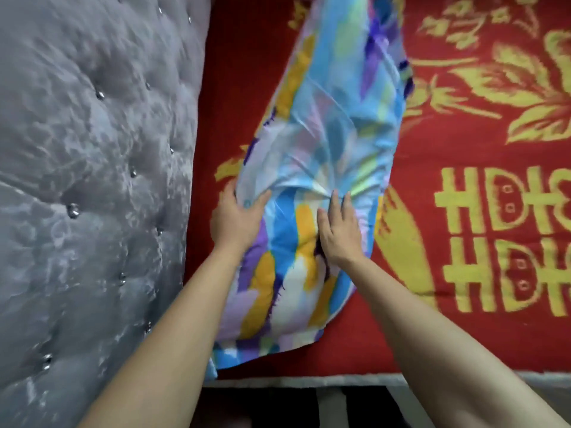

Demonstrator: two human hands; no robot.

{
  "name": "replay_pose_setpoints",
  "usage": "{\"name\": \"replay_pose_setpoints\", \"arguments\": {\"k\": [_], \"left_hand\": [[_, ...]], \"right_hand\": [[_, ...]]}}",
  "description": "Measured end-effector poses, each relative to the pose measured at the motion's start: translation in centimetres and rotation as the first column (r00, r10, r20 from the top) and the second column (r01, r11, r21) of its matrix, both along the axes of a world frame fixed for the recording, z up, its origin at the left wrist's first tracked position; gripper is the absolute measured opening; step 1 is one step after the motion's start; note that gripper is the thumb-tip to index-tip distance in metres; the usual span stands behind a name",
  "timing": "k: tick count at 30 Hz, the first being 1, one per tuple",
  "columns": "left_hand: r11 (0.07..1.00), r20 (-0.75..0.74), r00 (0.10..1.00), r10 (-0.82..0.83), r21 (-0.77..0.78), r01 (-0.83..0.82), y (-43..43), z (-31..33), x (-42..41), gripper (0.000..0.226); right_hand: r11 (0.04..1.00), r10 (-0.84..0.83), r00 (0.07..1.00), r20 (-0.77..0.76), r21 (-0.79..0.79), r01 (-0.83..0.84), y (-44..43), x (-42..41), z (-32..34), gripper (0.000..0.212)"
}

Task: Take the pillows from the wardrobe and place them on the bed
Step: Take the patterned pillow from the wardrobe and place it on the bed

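Observation:
A long pillow (327, 125) in a blue, purple, orange and white patterned cover lies on the bed (463, 335), next to the headboard. My left hand (236, 216) grips the pillow's left edge, thumb on top and fingers wrapped around the side. My right hand (340, 230) presses flat on the pillow's middle, fingers pointing away from me, and the cloth puckers around the fingertips. The pillow's far end runs out of view at the top.
A red bedspread with yellow flowers and lettering covers the bed. A grey tufted headboard (92, 180) with shiny buttons fills the left side. The bed's near edge (309, 381) and a dark striped floor (278, 406) show at the bottom.

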State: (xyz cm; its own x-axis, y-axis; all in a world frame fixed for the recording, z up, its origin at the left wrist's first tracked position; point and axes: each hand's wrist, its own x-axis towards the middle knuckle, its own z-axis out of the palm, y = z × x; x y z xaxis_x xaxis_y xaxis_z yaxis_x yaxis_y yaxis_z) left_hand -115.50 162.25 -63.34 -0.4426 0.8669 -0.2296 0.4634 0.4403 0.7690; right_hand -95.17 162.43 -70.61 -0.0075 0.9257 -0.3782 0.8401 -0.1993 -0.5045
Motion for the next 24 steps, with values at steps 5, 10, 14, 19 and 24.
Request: {"name": "replay_pose_setpoints", "arguments": {"k": [5,10,14,19,24], "left_hand": [[0.881,-0.354,0.868,-0.347,-0.441,0.172,-0.7,-9.5,-4.3,0.096],[0.723,-0.264,0.795,-0.546,-0.628,0.288,-5.1,-15.4,-3.8,0.088],[0.916,-0.337,0.898,-0.282,-0.374,0.147,-4.1,-15.3,-5.3,0.063],[0.887,-0.261,0.906,0.334,-0.239,-0.396,-3.7,-15.0,-6.3,0.061],[0.892,-0.249,0.88,0.404,-0.104,-0.439,-1.1,-12.6,-6.0,0.021]], "right_hand": [[0.953,0.298,0.943,0.145,-0.101,-0.286,-0.5,-2.7,-7.3,0.073],[0.923,0.378,0.911,0.165,0.011,-0.385,-0.7,-2.4,-9.2,0.068],[0.928,-0.116,0.989,0.096,0.364,0.074,-1.2,0.4,-8.2,0.061],[0.763,-0.632,0.769,-0.1,-0.258,0.593,-2.1,3.6,-8.5,0.117],[0.817,-0.575,0.806,-0.143,-0.161,0.554,-1.2,2.8,-7.2,0.092]]}}
